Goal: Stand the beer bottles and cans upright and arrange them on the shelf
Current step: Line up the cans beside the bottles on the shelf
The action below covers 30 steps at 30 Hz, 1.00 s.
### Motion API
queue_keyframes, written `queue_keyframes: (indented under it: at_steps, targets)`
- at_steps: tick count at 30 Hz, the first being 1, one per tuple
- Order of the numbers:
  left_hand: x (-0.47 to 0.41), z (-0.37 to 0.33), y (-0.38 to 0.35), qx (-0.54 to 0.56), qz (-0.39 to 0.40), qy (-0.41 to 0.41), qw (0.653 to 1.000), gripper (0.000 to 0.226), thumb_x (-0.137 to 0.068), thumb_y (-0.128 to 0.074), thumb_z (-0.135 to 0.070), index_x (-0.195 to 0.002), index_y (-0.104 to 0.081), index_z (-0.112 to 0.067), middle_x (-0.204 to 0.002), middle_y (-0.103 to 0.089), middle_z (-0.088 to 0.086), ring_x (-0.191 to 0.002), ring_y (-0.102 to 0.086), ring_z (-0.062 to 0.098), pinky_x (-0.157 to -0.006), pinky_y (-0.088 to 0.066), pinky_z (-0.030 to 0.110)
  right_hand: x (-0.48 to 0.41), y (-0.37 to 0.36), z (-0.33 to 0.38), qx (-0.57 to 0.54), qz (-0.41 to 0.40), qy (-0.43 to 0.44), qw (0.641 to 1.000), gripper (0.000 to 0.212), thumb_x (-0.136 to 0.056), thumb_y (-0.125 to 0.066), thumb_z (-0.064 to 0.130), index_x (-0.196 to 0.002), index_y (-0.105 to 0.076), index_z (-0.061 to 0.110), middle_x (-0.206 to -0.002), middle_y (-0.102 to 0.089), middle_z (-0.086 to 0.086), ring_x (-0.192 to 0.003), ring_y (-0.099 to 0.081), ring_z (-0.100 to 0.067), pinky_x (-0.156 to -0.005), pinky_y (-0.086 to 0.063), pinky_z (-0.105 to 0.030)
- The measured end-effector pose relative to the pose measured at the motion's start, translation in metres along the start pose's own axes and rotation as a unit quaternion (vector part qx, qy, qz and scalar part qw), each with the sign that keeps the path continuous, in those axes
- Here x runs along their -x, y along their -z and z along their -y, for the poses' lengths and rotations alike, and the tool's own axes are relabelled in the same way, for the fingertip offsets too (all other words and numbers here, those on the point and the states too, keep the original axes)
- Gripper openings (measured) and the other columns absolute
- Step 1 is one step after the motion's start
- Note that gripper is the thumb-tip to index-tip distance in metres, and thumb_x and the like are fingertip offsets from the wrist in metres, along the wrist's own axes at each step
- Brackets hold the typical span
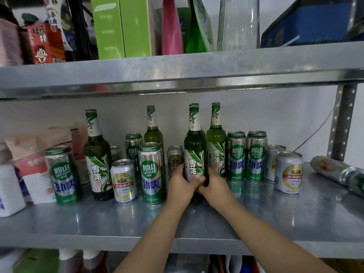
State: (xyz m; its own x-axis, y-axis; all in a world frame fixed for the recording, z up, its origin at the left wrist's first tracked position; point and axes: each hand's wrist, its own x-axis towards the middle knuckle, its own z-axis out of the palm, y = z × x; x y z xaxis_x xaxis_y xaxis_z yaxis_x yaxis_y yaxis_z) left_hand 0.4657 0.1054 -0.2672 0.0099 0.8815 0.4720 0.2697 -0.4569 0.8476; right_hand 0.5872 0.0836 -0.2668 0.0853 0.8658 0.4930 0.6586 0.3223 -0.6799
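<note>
An upright green beer bottle (194, 152) stands at the middle of the steel shelf (275, 219). My left hand (180, 184) and my right hand (213, 184) both grip its lower body from either side. Three more green bottles stand upright: one on the left (97, 154), one further back (153, 131), one just right of the held bottle (216, 140). Several tall green cans (152, 174) and short silver cans (123, 181) stand around them. At the far right one can (338, 172) lies on its side.
Packets and a white box (8, 188) crowd the shelf's left end. A perforated steel post (340, 123) rises at the right. The upper shelf (177, 71) hangs low over the bottle tops and carries green cartons (122, 26) and a blue box (307, 22).
</note>
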Motion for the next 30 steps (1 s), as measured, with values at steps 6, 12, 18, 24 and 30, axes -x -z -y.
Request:
queue_keyframes:
  at_steps: [6, 12, 18, 24, 30]
  targets:
    - [-0.002, 0.003, 0.000, -0.020, 0.002, 0.010, 1.000, 0.070, -0.066, -0.086, -0.022, -0.128, -0.055, -0.017, -0.111, -0.069, 0.000, -0.098, -0.065, 0.014, -0.086, -0.052, 0.028, 0.002, -0.003, -0.002, 0.133, -0.021, -0.038, 0.990, 0.044, -0.076, -0.071, 0.033, -0.114, -0.057, 0.014, -0.104, -0.066, -0.011, -0.092, -0.064, -0.030, -0.072, -0.053, -0.037]
    - [-0.004, 0.009, -0.001, -0.014, 0.002, 0.020, 1.000, 0.064, -0.069, -0.083, -0.021, -0.128, -0.058, -0.017, -0.111, -0.071, 0.002, -0.099, -0.067, 0.016, -0.090, -0.055, 0.039, 0.002, -0.002, 0.001, 0.170, -0.024, -0.033, 0.985, 0.037, -0.083, -0.069, 0.031, -0.111, -0.057, 0.011, -0.101, -0.068, -0.010, -0.092, -0.065, -0.030, -0.071, -0.051, -0.034]
    - [-0.006, 0.012, -0.001, -0.028, 0.003, 0.008, 1.000, 0.057, -0.078, -0.076, -0.011, -0.131, -0.057, -0.018, -0.116, -0.070, 0.003, -0.105, -0.065, 0.017, -0.094, -0.052, 0.034, 0.004, 0.000, 0.003, 0.172, -0.022, -0.023, 0.985, 0.045, -0.083, -0.070, 0.031, -0.120, -0.053, 0.013, -0.106, -0.069, -0.005, -0.098, -0.066, -0.028, -0.077, -0.052, -0.035]
    - [-0.007, 0.011, -0.003, -0.033, -0.004, 0.004, 0.999, 0.056, -0.080, -0.074, -0.010, -0.132, -0.055, -0.019, -0.117, -0.069, 0.003, -0.107, -0.064, 0.017, -0.095, -0.051, 0.034, 0.003, -0.002, 0.003, 0.122, -0.029, -0.020, 0.992, 0.049, -0.081, -0.073, 0.025, -0.125, -0.052, 0.015, -0.109, -0.069, -0.006, -0.100, -0.065, -0.027, -0.078, -0.051, -0.032]
    - [-0.006, 0.009, -0.002, -0.043, -0.001, -0.002, 0.999, 0.055, -0.082, -0.071, -0.010, -0.134, -0.053, -0.018, -0.122, -0.066, 0.004, -0.112, -0.061, 0.019, -0.096, -0.048, 0.031, 0.004, -0.002, 0.003, 0.108, -0.027, -0.018, 0.994, 0.050, -0.081, -0.073, 0.025, -0.125, -0.052, 0.016, -0.108, -0.069, -0.005, -0.100, -0.065, -0.026, -0.077, -0.050, -0.030]
